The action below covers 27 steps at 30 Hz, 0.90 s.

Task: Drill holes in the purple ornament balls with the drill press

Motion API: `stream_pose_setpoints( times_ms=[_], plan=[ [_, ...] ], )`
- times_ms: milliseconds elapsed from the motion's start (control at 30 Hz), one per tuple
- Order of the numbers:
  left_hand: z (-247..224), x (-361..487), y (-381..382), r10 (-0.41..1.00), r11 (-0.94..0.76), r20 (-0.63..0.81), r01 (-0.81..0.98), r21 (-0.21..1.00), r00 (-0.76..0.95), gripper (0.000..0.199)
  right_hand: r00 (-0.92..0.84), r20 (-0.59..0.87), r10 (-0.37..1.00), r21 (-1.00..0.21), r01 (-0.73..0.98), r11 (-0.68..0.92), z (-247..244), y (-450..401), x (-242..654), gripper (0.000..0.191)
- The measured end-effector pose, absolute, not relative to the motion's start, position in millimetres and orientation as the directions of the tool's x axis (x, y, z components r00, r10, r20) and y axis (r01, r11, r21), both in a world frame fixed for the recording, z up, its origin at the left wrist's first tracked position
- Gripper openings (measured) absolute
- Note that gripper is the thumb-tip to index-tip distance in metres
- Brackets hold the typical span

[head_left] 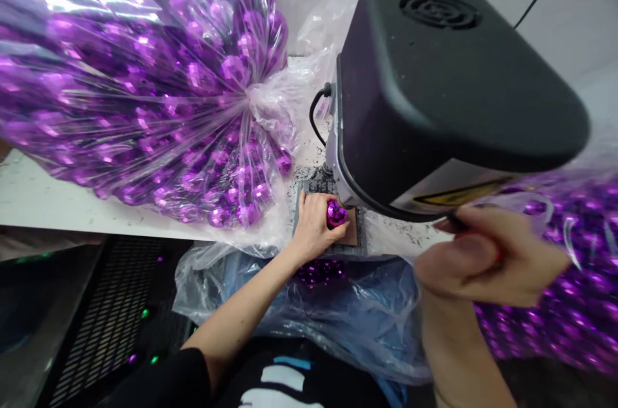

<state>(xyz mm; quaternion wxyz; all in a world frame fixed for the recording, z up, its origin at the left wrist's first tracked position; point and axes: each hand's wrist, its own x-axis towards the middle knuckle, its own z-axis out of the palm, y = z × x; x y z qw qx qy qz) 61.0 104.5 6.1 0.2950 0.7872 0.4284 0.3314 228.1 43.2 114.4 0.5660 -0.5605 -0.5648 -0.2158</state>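
Observation:
My left hand [316, 221] is closed around a shiny purple mirrored ball [337, 213]. It holds the ball on a small brown pad [351, 231] over the grey metal base [363, 239], close to the front of a black-housed bench machine [463, 92]. The machine's tool end is hidden under its housing. My right hand [487, 260], slightly blurred, wraps round a handle [499, 253] at the machine's side; a bit of red shows between the fingers. More purple balls [321, 271] lie in an open clear plastic bag [376, 292] at my lap.
A large tied clear bag of purple balls [159, 92] fills the left of the white table [29, 195]. More bagged purple balls [560, 324] stand at the right. Dark shavings [309, 173] litter the table around the base. A black crate [111, 311] sits below left.

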Motion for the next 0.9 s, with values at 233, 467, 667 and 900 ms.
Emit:
stream_pose_setpoints(
  times_ms=[233,467,667,900],
  plan=[
    [24.1,34.6,80.5,0.85,-0.458,0.271,0.381,0.803,0.452,0.045,0.308,0.834,0.459,-0.423,0.89,0.172,200.0,101.8,236.8,0.035],
    [20.5,0.2,20.2,0.645,-0.642,0.147,0.428,0.635,0.75,0.072,0.412,0.776,0.477,-0.551,0.811,0.196,200.0,114.3,234.6,0.036],
    [54.8,-24.5,49.1,0.723,-0.573,0.26,0.346,0.743,0.64,0.028,0.41,0.771,0.488,-0.554,0.809,0.197,200.4,114.7,237.2,0.03],
    [49.6,-68.5,87.8,0.812,-0.583,0.374,0.589,0.56,0.448,0.018,0.42,0.763,0.492,-0.567,0.801,0.195,201.7,114.9,236.3,0.035]
  ],
)
